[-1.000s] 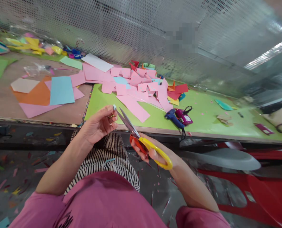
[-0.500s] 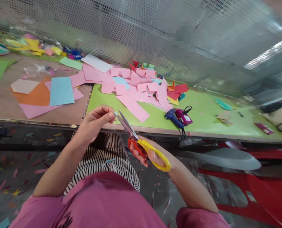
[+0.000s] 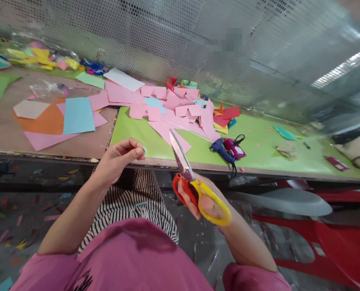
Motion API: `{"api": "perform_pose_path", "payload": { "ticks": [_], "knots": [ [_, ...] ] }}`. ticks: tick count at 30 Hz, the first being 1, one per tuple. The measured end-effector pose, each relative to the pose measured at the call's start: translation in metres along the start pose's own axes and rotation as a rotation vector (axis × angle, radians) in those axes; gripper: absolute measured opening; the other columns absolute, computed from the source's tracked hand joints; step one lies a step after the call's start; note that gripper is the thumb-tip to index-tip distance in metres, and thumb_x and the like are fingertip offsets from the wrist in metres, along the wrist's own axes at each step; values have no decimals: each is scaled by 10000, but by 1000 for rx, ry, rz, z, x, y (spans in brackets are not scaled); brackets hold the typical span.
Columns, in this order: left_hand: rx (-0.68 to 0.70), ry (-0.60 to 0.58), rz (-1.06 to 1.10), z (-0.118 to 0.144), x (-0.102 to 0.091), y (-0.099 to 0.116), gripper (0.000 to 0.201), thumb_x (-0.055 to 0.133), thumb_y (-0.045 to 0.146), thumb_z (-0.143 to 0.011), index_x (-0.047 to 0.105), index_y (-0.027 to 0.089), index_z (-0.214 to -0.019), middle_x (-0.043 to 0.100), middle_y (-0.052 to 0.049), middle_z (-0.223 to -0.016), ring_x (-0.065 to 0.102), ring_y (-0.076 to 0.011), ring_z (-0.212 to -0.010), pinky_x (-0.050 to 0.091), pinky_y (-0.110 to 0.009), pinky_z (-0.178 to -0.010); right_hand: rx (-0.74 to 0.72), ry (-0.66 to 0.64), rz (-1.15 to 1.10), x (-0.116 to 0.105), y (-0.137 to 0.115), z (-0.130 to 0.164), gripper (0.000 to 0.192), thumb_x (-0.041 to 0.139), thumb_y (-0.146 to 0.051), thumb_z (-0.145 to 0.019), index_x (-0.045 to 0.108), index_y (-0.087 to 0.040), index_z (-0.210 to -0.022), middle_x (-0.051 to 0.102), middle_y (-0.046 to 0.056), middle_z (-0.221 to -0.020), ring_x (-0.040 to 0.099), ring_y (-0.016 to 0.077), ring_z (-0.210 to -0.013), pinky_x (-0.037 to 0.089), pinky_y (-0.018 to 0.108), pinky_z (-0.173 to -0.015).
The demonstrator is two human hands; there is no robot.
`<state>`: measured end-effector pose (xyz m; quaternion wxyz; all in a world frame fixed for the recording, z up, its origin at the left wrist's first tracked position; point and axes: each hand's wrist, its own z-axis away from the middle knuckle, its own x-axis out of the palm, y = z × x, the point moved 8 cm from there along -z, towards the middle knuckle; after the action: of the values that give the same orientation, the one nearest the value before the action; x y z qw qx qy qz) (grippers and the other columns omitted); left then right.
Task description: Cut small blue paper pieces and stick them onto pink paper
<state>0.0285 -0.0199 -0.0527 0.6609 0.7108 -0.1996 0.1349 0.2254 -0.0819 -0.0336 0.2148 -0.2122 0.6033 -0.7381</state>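
Hands of one person, seen from above, held in front of the near edge of the bench (image 3: 46, 150). Left hand (image 3: 117, 159) is raised just before that edge, fingers curled together, thumb and forefinger pinched on a tiny pale blue paper scrap (image 3: 144, 149) that shows at the fingertips. Right hand (image 3: 205, 204) is clamped around the handles of the scissors (image 3: 194, 184), one loop red and one yellow; the blades lie together and point up and away over the near edge of the green sheet (image 3: 258, 149). Scissors and scrap are apart, the blade tip standing to the right of the left hand's fingertips.

Green sheet covers the right part of the bench top. A heap of pink paper pieces (image 3: 173, 109) lies across its far left corner and spills onto the bare wood, with a long pink strip reaching toward the near edge. Left of the sheet, a light blue sheet (image 3: 78, 115) rests on an orange sheet (image 3: 46, 121) and on pink paper. A blue glue gun (image 3: 220, 149) and a purple glue gun (image 3: 234, 148) lie side by side, touching, near the middle of the green sheet, close to its near edge. A teal paper piece (image 3: 284, 133) lies further right. Perforated metal screen (image 3: 167, 40) rises along the far edge of the bench. Below the near edge, paper bits are scattered on the floor (image 3: 19, 218).
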Motion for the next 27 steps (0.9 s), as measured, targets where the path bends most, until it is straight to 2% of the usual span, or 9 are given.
{"api": "perform_pose_path", "payload": {
  "ticks": [3, 5, 10, 15, 21, 24, 27],
  "knots": [
    [7, -21, -72, 4, 7, 6, 177, 866, 312, -743, 734, 194, -739, 667, 11, -698, 605, -91, -636, 481, -178, -639, -74, 168, 130, -8, -15, -9, 508, 901, -494, -663, 559, -217, -917, 577, -47, -766, 498, 62, -583, 420, 183, -496],
    [37, -39, -165, 6, 13, 12, 156, 837, 295, -768, 726, 192, -732, 665, 5, -695, 596, -101, -643, 470, -188, -636, -118, 261, 167, -9, -24, -18, 462, 897, -404, -686, 535, -233, -916, 587, -48, -810, 513, 77, -654, 449, 215, -599],
    [219, -104, -579, 11, 26, 30, 110, 771, 290, -824, 746, 201, -764, 689, -9, -722, 598, -114, -676, 445, -195, -651, -269, 320, 239, -3, -45, -37, 422, 816, -449, -772, 496, -245, -954, 622, -25, -925, 545, 98, -745, 476, 279, -744],
    [377, -207, -803, 18, 38, 36, 79, 689, 246, -884, 732, 203, -834, 711, -3, -778, 624, -121, -705, 468, -212, -674, -295, 290, 359, -2, -51, -47, 443, 803, -489, -776, 482, -238, -952, 611, -18, -888, 528, 107, -733, 484, 282, -727],
    [448, -298, -892, 21, 46, 36, 105, 635, 189, -905, 701, 203, -825, 711, 15, -793, 621, -104, -733, 472, -207, -687, -328, 249, 334, -1, -45, -50, 427, 829, -433, -757, 481, -241, -914, 615, -11, -920, 577, 129, -819, 505, 308, -802],
    [408, -248, -851, 19, 42, 34, 49, 694, 235, -876, 722, 201, -853, 723, 10, -806, 648, -99, -713, 490, -196, -668, -337, 274, 269, -2, -40, -51, 419, 832, -405, -749, 490, -248, -933, 603, -26, -894, 578, 127, -808, 505, 303, -791],
    [279, -156, -664, 16, 33, 23, 135, 791, 304, -808, 738, 200, -875, 735, 3, -816, 672, -99, -689, 525, -186, -657, -355, 358, 158, -5, -35, -53, 418, 823, -393, -748, 480, -260, -948, 567, -56, -818, 550, 107, -718, 501, 276, -700]
  ]
}}
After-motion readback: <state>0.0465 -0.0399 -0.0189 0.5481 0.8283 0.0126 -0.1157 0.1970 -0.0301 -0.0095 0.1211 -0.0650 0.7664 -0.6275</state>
